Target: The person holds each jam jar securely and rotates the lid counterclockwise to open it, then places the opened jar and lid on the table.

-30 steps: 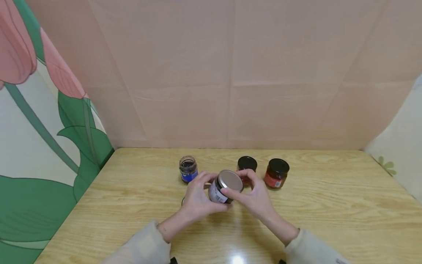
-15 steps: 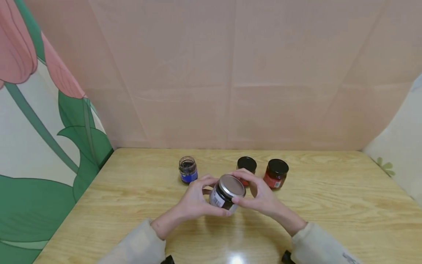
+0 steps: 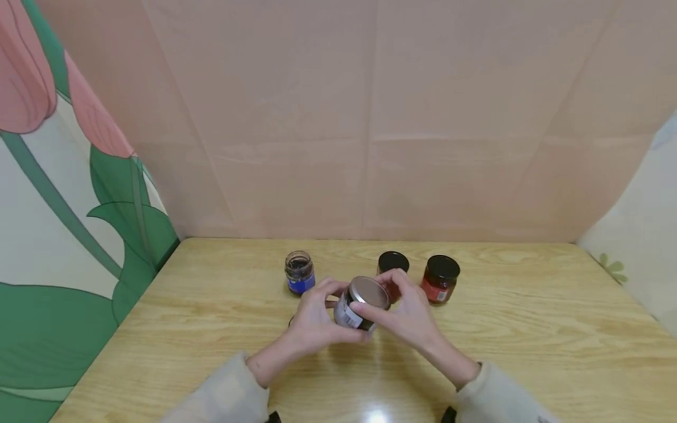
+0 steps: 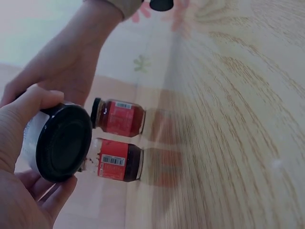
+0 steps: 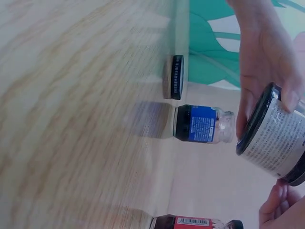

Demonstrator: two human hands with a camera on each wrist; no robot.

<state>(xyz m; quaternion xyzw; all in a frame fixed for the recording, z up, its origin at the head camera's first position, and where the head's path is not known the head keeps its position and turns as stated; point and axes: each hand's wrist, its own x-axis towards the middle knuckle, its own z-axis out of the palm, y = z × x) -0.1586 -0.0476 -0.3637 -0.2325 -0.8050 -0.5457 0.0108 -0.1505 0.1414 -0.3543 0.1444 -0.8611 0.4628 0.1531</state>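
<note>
Above the table, both hands hold one jar [image 3: 346, 314] with a white label and a metallic-rimmed lid [image 3: 369, 292]. It tilts a little in the head view. My left hand [image 3: 319, 323] grips the jar's body, thumb below and fingers behind. On the other side, my right hand [image 3: 409, 314] holds the lid's edge between thumb and fingers. The lid sits on the jar. In the left wrist view the jar's dark round base [image 4: 66, 143] faces the camera. Printed text covers the label [image 5: 274, 138] in the right wrist view.
Behind the left hand stands an uncovered blue-labelled jar [image 3: 300, 275]; a dark lid [image 5: 177, 77] stands apart from it. Two red-labelled jars with black lids, a nearer one [image 3: 393, 262] partly hidden and another [image 3: 441, 279], stand at the right on the wooden table [image 3: 529, 329].
Around the lid, my right hand's thumb shifted rightward half a second ago, then back leftward across the rim. The jar dipped slightly and rose again. My left hand keeps its grip.
</note>
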